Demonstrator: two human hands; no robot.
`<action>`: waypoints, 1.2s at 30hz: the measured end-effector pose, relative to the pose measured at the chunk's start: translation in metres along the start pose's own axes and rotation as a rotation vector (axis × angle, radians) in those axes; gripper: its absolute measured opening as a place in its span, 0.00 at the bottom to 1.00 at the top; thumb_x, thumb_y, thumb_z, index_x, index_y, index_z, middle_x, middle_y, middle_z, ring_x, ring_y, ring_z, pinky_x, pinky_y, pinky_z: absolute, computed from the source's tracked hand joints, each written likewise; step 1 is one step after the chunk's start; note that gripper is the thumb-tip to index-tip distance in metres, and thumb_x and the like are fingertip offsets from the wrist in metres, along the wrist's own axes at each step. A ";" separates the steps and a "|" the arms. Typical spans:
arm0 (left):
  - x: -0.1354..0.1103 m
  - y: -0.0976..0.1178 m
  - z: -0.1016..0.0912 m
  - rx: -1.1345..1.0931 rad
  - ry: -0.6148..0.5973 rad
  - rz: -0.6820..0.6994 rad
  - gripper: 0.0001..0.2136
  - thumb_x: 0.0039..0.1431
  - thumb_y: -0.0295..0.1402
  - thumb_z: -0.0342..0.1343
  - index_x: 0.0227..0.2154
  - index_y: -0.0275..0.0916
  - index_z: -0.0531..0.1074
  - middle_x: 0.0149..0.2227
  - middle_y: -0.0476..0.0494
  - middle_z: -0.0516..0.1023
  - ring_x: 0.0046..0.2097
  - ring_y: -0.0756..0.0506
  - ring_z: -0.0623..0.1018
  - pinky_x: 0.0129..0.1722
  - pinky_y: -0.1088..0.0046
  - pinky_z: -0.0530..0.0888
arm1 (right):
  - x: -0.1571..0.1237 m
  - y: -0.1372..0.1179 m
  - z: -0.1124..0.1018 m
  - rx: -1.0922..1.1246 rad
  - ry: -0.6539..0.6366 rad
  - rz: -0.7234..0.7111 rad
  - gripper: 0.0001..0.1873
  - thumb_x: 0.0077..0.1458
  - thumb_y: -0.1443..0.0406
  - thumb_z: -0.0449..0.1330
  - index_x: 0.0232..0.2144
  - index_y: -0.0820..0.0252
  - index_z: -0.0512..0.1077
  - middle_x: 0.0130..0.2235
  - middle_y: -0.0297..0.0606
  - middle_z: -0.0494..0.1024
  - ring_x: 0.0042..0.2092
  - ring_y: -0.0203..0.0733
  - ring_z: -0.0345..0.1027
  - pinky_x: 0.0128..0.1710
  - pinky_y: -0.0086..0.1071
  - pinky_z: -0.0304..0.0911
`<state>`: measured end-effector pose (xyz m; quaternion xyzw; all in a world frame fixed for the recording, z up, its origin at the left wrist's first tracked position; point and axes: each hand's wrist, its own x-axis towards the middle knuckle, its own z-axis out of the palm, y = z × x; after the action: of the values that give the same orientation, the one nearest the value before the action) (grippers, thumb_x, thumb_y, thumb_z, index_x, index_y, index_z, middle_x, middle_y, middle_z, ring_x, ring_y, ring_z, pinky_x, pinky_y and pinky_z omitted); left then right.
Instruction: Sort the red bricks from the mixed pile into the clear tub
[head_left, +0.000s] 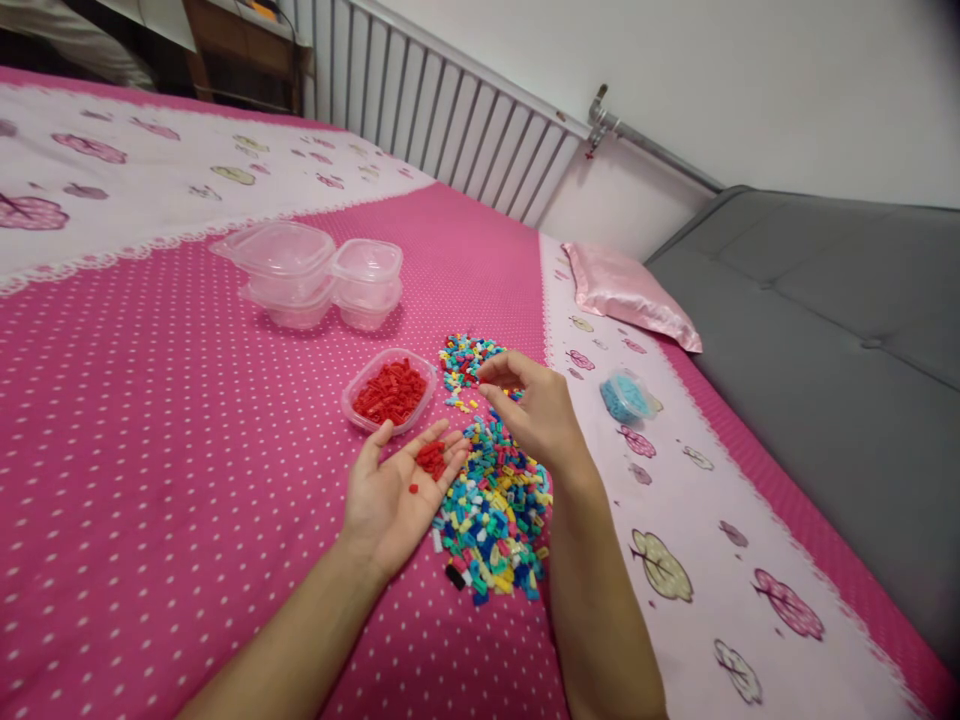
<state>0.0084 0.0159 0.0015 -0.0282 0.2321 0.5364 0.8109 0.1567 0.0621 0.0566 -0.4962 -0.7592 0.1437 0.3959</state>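
My left hand (394,495) is palm up with its fingers stretched out, cupping a small heap of red toy bricks (431,460). One red piece lies apart on the palm. My right hand (536,405) is pinched above the brick piles, a bit of red showing at its fingertips. Below and beside my hands spreads a large pile of mixed coloured bricks (495,520). A smaller mixed pile (465,355) lies behind it, partly hidden by my right hand. Just beyond my left fingers stands a clear plastic tub (349,408) filled with red bricks (391,392).
Several clear plastic tubs (285,250) are stacked at the back left. A tub of light blue bricks (626,397) sits to the right, near a pink pillow (634,295). The pink dotted bedspread (187,480) lies beneath everything. A grey headboard (825,330) borders the right; a radiator (450,110) stands behind.
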 end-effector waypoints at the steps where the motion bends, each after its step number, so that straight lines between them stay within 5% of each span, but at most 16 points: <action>1: 0.000 0.000 0.000 -0.001 -0.005 0.000 0.25 0.61 0.38 0.44 0.53 0.20 0.61 0.38 0.27 0.75 0.42 0.38 0.79 0.43 0.64 0.78 | -0.002 -0.007 -0.003 0.015 -0.009 -0.019 0.05 0.51 0.71 0.57 0.32 0.59 0.72 0.34 0.35 0.78 0.36 0.36 0.72 0.40 0.32 0.67; 10: 0.001 -0.001 -0.001 0.000 -0.034 0.011 0.24 0.60 0.37 0.44 0.52 0.22 0.62 0.41 0.25 0.75 0.43 0.38 0.79 0.42 0.64 0.78 | -0.016 -0.039 -0.018 0.048 -0.038 -0.103 0.07 0.53 0.70 0.57 0.35 0.57 0.73 0.36 0.33 0.79 0.39 0.36 0.72 0.43 0.34 0.67; 30: 0.002 -0.002 -0.002 0.007 -0.018 0.003 0.20 0.60 0.36 0.45 0.49 0.24 0.65 0.36 0.31 0.76 0.39 0.41 0.79 0.42 0.67 0.78 | -0.018 -0.043 -0.021 0.059 0.016 -0.085 0.06 0.53 0.69 0.58 0.34 0.57 0.74 0.35 0.32 0.79 0.37 0.34 0.72 0.41 0.31 0.67; 32: 0.002 -0.002 -0.003 0.010 -0.037 0.006 0.20 0.60 0.36 0.45 0.48 0.25 0.66 0.35 0.32 0.76 0.38 0.43 0.79 0.41 0.68 0.77 | -0.019 -0.042 -0.021 0.025 -0.090 -0.067 0.07 0.54 0.70 0.57 0.33 0.57 0.75 0.33 0.31 0.79 0.35 0.33 0.72 0.38 0.29 0.66; 36: 0.001 -0.002 -0.004 0.050 -0.081 0.004 0.21 0.61 0.39 0.43 0.47 0.26 0.68 0.33 0.35 0.76 0.35 0.43 0.78 0.36 0.67 0.78 | -0.028 -0.045 -0.015 -0.169 -0.550 -0.090 0.07 0.50 0.72 0.60 0.31 0.56 0.76 0.31 0.30 0.79 0.34 0.34 0.71 0.36 0.28 0.63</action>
<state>0.0090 0.0146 -0.0025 0.0142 0.2123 0.5330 0.8189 0.1445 0.0142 0.0802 -0.4354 -0.8687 0.1914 0.1382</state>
